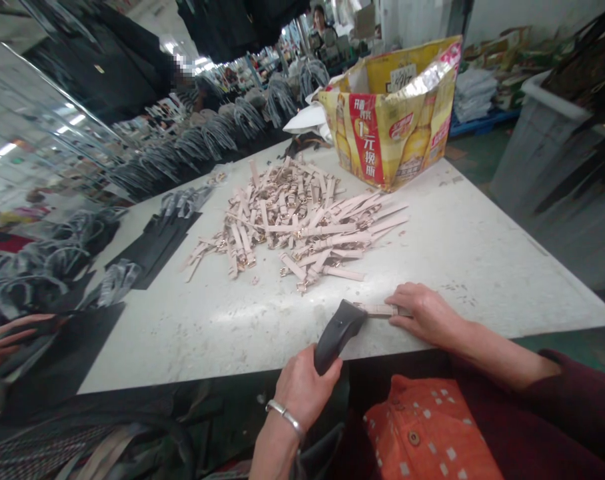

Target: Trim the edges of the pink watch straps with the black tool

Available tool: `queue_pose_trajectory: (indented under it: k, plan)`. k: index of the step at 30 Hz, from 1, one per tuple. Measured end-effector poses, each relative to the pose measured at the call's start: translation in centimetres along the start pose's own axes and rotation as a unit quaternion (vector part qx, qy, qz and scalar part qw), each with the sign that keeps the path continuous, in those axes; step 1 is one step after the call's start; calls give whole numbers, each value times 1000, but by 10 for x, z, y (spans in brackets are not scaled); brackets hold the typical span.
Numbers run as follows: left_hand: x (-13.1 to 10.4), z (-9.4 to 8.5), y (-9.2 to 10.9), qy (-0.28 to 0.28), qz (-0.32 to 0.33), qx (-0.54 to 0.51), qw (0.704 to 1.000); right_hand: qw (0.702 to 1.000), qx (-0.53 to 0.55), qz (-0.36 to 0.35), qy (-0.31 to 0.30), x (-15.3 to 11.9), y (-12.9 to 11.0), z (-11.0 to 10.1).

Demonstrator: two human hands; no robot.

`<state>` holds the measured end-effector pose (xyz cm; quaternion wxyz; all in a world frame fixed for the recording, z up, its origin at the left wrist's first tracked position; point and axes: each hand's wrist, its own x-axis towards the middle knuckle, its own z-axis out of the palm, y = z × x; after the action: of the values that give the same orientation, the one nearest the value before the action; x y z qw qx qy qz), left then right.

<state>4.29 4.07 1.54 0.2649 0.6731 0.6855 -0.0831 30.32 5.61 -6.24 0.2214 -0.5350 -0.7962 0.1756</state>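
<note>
My left hand (302,387), with a metal bangle at the wrist, is closed round a black handheld tool shaped like a hair clipper (340,333). The tool's head meets the left end of a pale pink buckle strap (377,309) lying along the table's near edge. Fingers of my right hand (425,313) are closed on the strap's other end, which they partly hide. Beyond both hands lies a loose heap of similar pink straps (292,220) with small gold-coloured buckles.
A yellow beer carton (395,133) stands at the back of the white table (222,333). Black pieces with plastic-wrapped handles (155,250) lie at the left. Another person's hand (2,343) is at the far left edge. A grey bin (537,147) stands right of the table.
</note>
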Motion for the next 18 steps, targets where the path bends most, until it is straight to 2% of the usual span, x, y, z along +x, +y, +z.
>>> queue_pose_trajectory:
  k: [8, 12, 18]
  plan:
    - [-1, 4, -2, 11, 21, 10, 1000, 999, 34, -22, 11, 13, -7, 11]
    - [2, 5, -3, 12, 30, 9, 999, 999, 18, -30, 9, 19, -9, 13]
    - [-1, 6, -4, 25, 25, -6, 999, 999, 29, -27, -14, 24, -4, 13]
